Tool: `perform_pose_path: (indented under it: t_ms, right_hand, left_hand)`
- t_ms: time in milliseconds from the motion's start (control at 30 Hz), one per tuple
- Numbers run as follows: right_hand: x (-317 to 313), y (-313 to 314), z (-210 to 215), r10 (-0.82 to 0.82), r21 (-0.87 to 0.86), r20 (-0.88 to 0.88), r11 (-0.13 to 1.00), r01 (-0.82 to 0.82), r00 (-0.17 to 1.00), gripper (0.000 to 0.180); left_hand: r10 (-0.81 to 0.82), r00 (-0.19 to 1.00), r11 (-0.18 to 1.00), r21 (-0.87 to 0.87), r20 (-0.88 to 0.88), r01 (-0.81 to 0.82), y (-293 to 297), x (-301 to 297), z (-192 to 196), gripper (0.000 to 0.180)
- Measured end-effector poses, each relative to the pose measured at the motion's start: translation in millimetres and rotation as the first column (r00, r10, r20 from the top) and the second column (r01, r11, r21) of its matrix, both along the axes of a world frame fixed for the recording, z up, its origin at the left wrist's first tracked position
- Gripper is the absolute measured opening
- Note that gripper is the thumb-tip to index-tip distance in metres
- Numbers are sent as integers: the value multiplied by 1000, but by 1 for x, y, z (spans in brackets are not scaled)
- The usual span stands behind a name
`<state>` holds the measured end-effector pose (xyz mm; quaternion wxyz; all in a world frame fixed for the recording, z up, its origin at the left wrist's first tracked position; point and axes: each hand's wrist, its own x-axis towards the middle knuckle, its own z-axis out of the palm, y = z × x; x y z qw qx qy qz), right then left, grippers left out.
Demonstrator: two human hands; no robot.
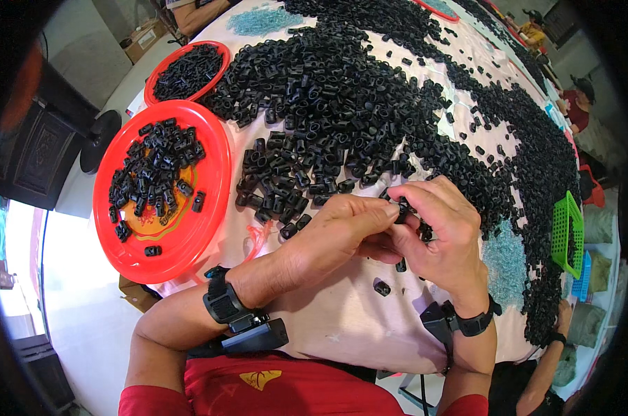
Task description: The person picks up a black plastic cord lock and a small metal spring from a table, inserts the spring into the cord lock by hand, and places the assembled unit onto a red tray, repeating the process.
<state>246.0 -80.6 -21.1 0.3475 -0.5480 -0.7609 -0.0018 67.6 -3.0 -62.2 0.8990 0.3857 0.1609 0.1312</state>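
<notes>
Small black part (402, 210) sits between my hands, over the near half of the table (341, 320). Left hand (355, 225): thumb and fingers together, clamped on it. Right hand (442, 232): thumb and bent index closed on it too; exact contact partly hidden. Two-handed pinch, presumably because the part is tiny and needs steadying. Below it, toward the near edge, one loose black piece (382, 287) lies alone on the cloth.

Beyond my hands, a black heap (328, 104) spreads toward the far edge, likely left loose for easy picking. At the left edge, a red plate (220, 163) carries a pile of black pieces (160, 166), probably to keep them apart from the heap. Just behind it, a second red dish (226, 59) holds thin black pieces (187, 71). Pale bluish bits (504, 263) are grouped toward the right edge; green basket (558, 239) there too.

Writing: none legible on the parts. Plate has a gold-and-red print, my red shirt (307, 388) a yellow emblem.
</notes>
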Motion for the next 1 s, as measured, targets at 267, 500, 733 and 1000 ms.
perform_pose_path:
  t_ms: [267, 500, 733, 1000]
  right_hand:
    - [1, -1, -3, 6, -69, -2, 998, -6, 1000, 38]
    - [-1, 1, -3, -27, 14, -28, 1000, 28, 999, 35]
    - [-8, -3, 4, 5, 5, 19, 1000, -5, 1000, 39]
    - [24, -24, 42, -134, -606, 7, 788, 110, 991, 31]
  left_hand:
    - [21, 1000, 1000, -13, -12, -21, -4, 1, 1, 37]
    - [102, 995, 983, -155, 18, -98, -3, -2, 11, 37]
    - [77, 997, 997, 24, -32, -76, -18, -9, 16, 35]
    - [539, 833, 841, -39, 127, -539, 6, -78, 20, 37]
